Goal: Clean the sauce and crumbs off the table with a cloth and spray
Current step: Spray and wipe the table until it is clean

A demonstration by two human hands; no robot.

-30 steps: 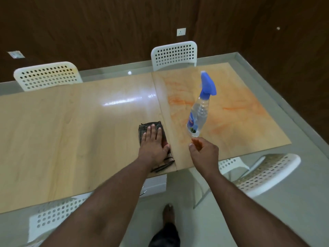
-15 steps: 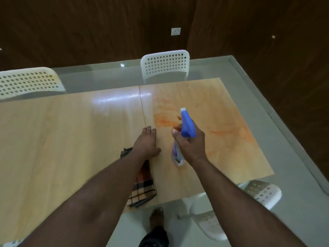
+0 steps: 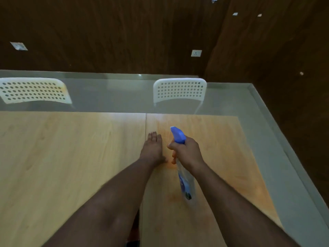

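Since half a second ago both arms have reached farther across the table (image 3: 53, 157), and the spray bottle (image 3: 184, 182) has swung from nearly upright to lying back along the right forearm, nozzle aimed at the far edge. The checked cloth that lay under the left forearm is now almost wholly hidden; only a dark scrap shows beneath that arm at the near edge, too small to be sure of.

Taking the seam (image 3: 145, 125) between the two tabletop panels as the landmark: well to its left, beyond the far edge, stands a white perforated chair (image 3: 33, 90). The panel left of the seam looks clean and pale. Just right of the seam the left hand (image 3: 153, 148) lies flat, fingers straight and together, holding nothing; it seems to brace the body for the long reach. Farther right, the right hand (image 3: 187, 152) grips the bottle by the neck under its blue trigger head (image 3: 178, 135), a finger curled at the front, apparently ready to squeeze. That panel carries orange sauce smears (image 3: 240, 175), so the nozzle points where cleaning is needed. A second white chair (image 3: 179, 90) stands behind it.
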